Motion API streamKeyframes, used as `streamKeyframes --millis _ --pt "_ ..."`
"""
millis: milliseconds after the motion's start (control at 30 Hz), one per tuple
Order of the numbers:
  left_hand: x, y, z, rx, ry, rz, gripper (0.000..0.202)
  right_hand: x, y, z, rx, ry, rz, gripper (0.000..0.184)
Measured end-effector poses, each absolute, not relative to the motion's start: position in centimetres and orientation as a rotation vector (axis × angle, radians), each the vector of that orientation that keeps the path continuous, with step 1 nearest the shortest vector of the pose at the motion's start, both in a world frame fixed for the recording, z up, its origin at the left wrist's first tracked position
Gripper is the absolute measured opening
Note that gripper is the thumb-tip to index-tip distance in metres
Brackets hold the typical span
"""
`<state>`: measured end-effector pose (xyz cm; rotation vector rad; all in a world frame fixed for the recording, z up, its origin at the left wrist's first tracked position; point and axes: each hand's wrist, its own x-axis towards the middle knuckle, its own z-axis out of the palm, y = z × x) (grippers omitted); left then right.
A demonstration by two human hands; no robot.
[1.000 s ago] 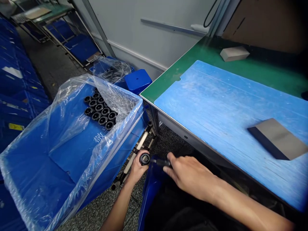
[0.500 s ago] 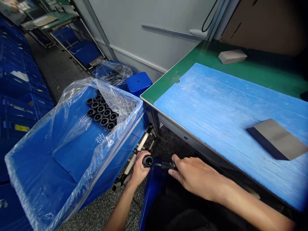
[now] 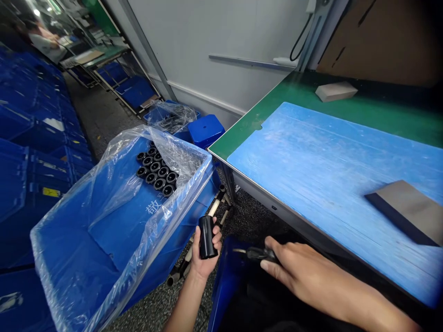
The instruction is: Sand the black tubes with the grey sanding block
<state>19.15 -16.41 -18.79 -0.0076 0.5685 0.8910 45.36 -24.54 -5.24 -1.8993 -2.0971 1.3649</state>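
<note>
My left hand (image 3: 205,254) is wrapped around a black cylinder (image 3: 206,236), held upright beside the near right wall of a big blue crate (image 3: 114,230). The crate is lined with clear plastic, and a cluster of similar black cylinders (image 3: 156,173) stands in its far corner. My right hand (image 3: 300,272) is lower right, fingers closed on a thin dark-handled tool (image 3: 254,253) that points left toward the cylinder. Both hands hover below the front edge of the workbench.
The workbench has a blue mat (image 3: 332,170) on a green top; a grey slab (image 3: 410,210) and a pale block (image 3: 335,91) lie on it. A blue stool (image 3: 206,129) and a bagged bin (image 3: 171,115) stand beyond the crate. Stacked blue crates (image 3: 31,138) line the left.
My left hand has lifted the black cylinder and turned it from end-on to upright. My right hand has pulled the tool back from the cylinder. The camera shifted slightly.
</note>
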Motion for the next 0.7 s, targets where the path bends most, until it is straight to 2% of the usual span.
streamKeyframes --millis 67,233,333,500,600,700 --pt "19.2 -16.6 -18.7 -0.052 0.517 0.871 0.051 45.3 -24.7 -5.4 -1.883 -2.074 1.411 0.064" --pt "19.1 -17.0 -18.6 -0.005 0.446 0.871 0.048 46.2 -24.6 -5.0 -1.862 -1.972 1.445 0.063" --pt "18.7 -16.8 -18.0 0.235 0.484 0.867 0.055 46.7 -22.3 -3.8 -1.800 -1.735 1.400 0.051" --pt "18.4 -15.9 -14.0 1.091 0.920 0.748 0.062 43.1 -14.4 -3.0 -1.301 -1.394 0.987 0.032" --pt "18.5 -15.6 -11.6 1.526 1.195 0.788 0.058 39.1 -9.7 -3.8 -1.058 -1.283 0.839 0.032" --pt "18.7 -15.6 -10.6 1.711 1.284 0.912 0.055 36.2 -6.3 -4.9 -1.022 -1.346 0.731 0.034"
